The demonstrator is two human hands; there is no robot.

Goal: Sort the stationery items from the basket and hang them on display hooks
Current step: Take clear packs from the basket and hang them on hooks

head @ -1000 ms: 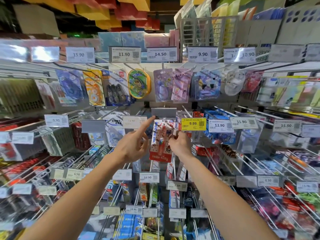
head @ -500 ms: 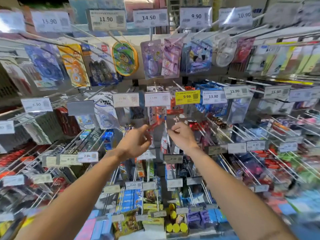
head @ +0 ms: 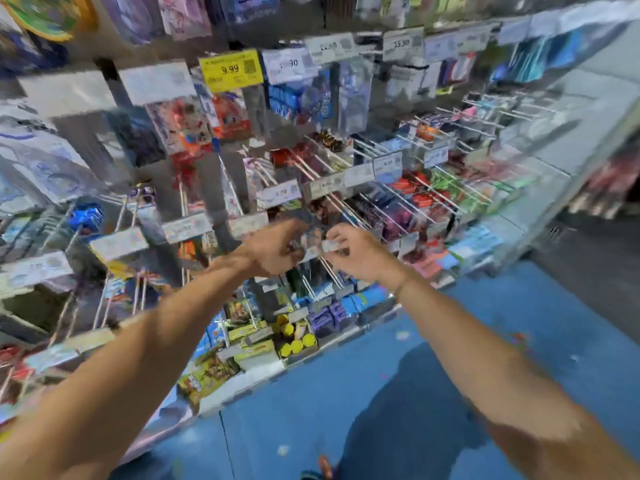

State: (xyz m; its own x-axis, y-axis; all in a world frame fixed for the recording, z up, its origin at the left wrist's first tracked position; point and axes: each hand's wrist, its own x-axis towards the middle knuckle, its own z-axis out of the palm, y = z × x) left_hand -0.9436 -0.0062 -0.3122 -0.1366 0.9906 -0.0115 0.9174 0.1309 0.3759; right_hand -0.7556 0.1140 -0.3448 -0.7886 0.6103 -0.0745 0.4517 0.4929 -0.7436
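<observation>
**Blue floor, blurred rack, two hands held close**

Blue floor (head: 450, 341) is seen along the foot of a shop rack (head: 540, 161), and the whole view is smeared by motion. Both bare arms are stretched forward at the middle of the rack. The left hand (head: 273, 249) and the right hand (head: 360, 252) are held near each other, level, with a narrow gap between them. The fingers of both hands are curled inward. A pale strip (head: 327, 244) is seen in that gap, at the right hand's fingertips. Whether it is pinched or merely lies behind the hands cannot be told, nor can it be told whether the left hand holds anything.

Stationery packs are hung in rows on wire hooks (head: 346, 209), each hook fronted by a price tag. A red pack (head: 181, 128) is hung high on the rack, above the hands and well apart from them. It sits below a blank white tag and just left of a yellow tag (head: 231, 69) marked 9.99. A white tag (head: 401, 43) marked 15.90 is fixed farther right, on the same upper row. Yellow boxes (head: 294, 344) are stacked on the lowest shelf, below the hands and beside the floor.
</observation>
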